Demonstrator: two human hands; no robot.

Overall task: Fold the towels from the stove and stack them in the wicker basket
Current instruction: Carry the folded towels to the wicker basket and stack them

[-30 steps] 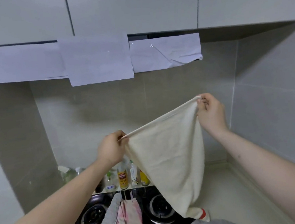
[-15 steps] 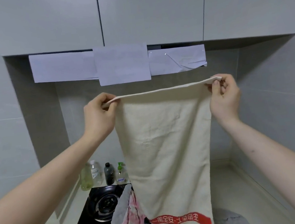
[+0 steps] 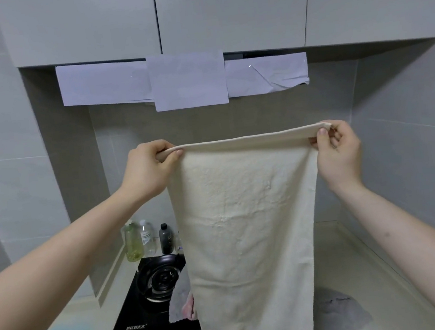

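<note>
Holding cream towel (image 3: 248, 229) taut above stove (image 3: 154, 286); left hand (image 3: 148, 172) and right hand (image 3: 338, 148) pinching top corners, fingers curled; advise keeping edge level, bringing corners together squarely; wicker basket unseen.

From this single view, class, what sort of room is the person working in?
Most likely a home kitchen: a gas stove is set into the counter, bottles stand against the tiled wall behind it, and wall cupboards hang overhead.

Three bottles (image 3: 147, 240) by the wall (one dark), paper sheets (image 3: 187, 80) overhead
</note>
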